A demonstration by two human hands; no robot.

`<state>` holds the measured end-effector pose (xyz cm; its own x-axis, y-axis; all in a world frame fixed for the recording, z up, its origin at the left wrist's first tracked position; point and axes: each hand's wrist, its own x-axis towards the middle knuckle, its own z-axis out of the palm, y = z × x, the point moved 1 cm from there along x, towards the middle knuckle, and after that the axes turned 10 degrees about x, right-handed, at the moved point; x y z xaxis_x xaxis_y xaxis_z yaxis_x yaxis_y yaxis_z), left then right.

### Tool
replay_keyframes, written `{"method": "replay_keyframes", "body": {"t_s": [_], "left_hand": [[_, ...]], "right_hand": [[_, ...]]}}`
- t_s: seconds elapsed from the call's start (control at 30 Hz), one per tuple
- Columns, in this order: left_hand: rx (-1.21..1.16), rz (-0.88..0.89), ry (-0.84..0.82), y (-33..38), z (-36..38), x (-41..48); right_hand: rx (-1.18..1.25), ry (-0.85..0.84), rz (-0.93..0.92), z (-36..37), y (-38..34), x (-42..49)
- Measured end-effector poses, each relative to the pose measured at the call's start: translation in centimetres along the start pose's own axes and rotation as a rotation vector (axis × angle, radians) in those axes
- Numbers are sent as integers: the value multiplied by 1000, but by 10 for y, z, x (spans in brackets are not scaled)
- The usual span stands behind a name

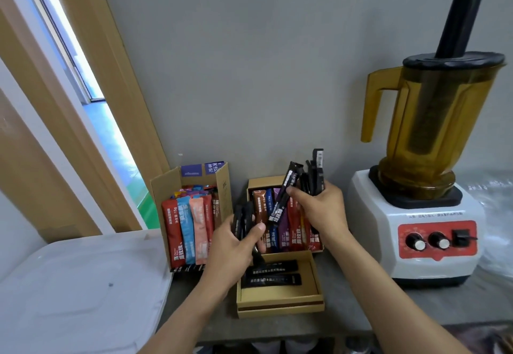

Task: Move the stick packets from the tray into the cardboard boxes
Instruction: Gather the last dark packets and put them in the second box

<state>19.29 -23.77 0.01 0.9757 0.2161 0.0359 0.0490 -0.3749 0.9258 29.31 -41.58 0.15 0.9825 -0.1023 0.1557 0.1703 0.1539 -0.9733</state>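
Grey wall [249, 62] is seen behind a grey counter [361, 306], on which a blender [427, 176] is set at the right and a white lid [83, 284] at the left. A left box [223, 187] and a right box [266, 183] are stood open against the wall, each filled with coloured packets [191, 223] set on end. A shallow tray [280, 302] is placed just before the right box; two black packets [272, 273] are laid flat in it, long axes running left to right. A bunch [316, 173] of black sticks is gripped upright by the right hand [322, 209] above the right box, one tilted leftward. More sticks [241, 220] are clasped, ends upward, by the left hand [236, 253].
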Motion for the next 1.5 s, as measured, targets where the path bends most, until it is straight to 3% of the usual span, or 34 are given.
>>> {"method": "replay_keyframes", "body": {"t_s": [0.07, 0.13, 0.27, 0.4, 0.57, 0.77, 0.93, 1.17, 1.37, 1.5], "left_hand": [[-1, 5, 21, -3, -7, -3], [-42, -42, 22, -4, -13, -3], [-104, -89, -24, -3, -18, -1], [-125, -157, -55, -3, -17, -6], [-82, -125, -22, -6, -14, -9], [16, -55, -73, -1, -12, -11], [-2, -74, -263, -1, -7, -13], [53, -54, -309, -8, -5, -12], [-18, -67, -219, -12, -11, -17], [-83, -74, -104, -15, -22, -20]], "right_hand": [[-210, -51, -117, 4, 4, 4], [-331, -123, -123, 11, 12, 3], [-428, -226, -82, 23, 30, -1], [-459, -212, -95, 22, 35, -2], [-334, -141, -118, 13, 19, -9], [117, -286, 201, -8, 1, -39], [102, -395, 198, -7, -8, -48], [-17, -455, 114, -12, -16, -50], [150, -252, 204, -21, -12, -42], [211, -247, 235, -33, -10, -43]]}}
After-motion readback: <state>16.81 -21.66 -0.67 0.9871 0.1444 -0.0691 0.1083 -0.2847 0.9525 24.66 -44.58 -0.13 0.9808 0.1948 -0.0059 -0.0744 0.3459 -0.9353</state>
